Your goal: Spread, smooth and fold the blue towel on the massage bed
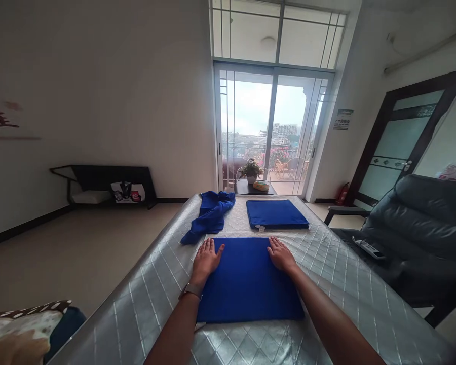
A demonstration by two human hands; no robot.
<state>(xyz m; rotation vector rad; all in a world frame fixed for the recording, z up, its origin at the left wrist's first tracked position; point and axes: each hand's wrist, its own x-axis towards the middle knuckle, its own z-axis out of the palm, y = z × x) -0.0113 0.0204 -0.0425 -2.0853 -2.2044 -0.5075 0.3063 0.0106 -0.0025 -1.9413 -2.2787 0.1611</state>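
A flat blue folded cloth [247, 284] lies in front of me on the silver quilted table cover [144, 299]. At its far left corner rests my left hand [207, 261], fingers stretched out and a band around the wrist. My right hand [282, 255] lies flat on the far right corner, fingers pointing away. Beyond it sits a neat stack of folded blue cloth [277, 214] with a small white tag at its near edge. To the left of that stack, a crumpled blue cloth [211, 215] lies loosely bunched.
A dark padded armchair [421, 228] stands close on the right, with a light-coloured device [368, 248] on it. Past the table's far end are a potted plant [251, 170] and glass sliding doors [247, 111]. A black bench [99, 177] is by the left wall.
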